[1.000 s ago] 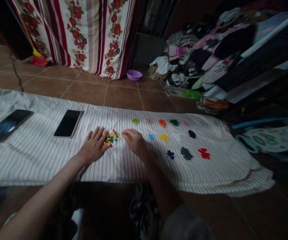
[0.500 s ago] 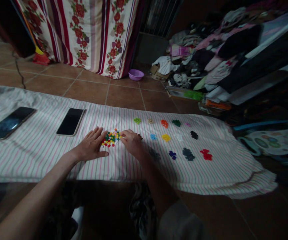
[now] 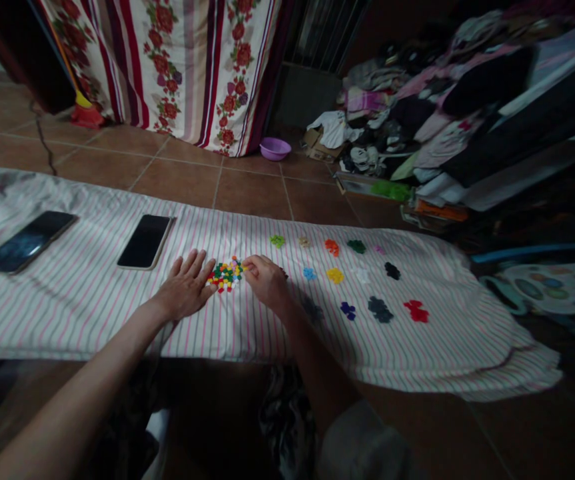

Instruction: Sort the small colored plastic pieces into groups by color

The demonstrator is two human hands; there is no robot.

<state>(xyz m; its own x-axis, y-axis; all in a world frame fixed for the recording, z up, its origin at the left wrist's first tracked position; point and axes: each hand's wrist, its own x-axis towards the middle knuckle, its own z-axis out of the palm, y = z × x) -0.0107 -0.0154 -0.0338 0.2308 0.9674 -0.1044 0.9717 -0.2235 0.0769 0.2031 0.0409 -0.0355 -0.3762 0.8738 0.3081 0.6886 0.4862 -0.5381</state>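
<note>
A mixed pile of small coloured pieces [image 3: 226, 275] lies on the striped cloth [image 3: 207, 333] between my hands. My left hand [image 3: 184, 287] rests flat at the pile's left edge, fingers apart, thumb by the pieces. At the right edge, my right hand [image 3: 266, 280] has thumb and forefinger pinched together; a speck of yellow shows by the fingertips, too small to tell whether it is held. Single-colour heaps lie to the right, among them light green [image 3: 277, 241], orange [image 3: 332, 248], yellow [image 3: 335, 275] and red [image 3: 416, 311]. A dark brown heap is partly hidden behind my right hand.
Two phones lie on the cloth to the left, a nearer one [image 3: 146, 242] and a farther one [image 3: 26, 242]. Beyond the cloth are a tiled floor, a purple basin [image 3: 275, 149], a flowered curtain [image 3: 192, 73] and a heap of clothes [image 3: 392, 113].
My left thumb has drawn in closer to the fingers and the pile. My right hand stays pinched at the pile's right edge, its fingertips slightly farther from the pieces. The whole view has shifted slightly.
</note>
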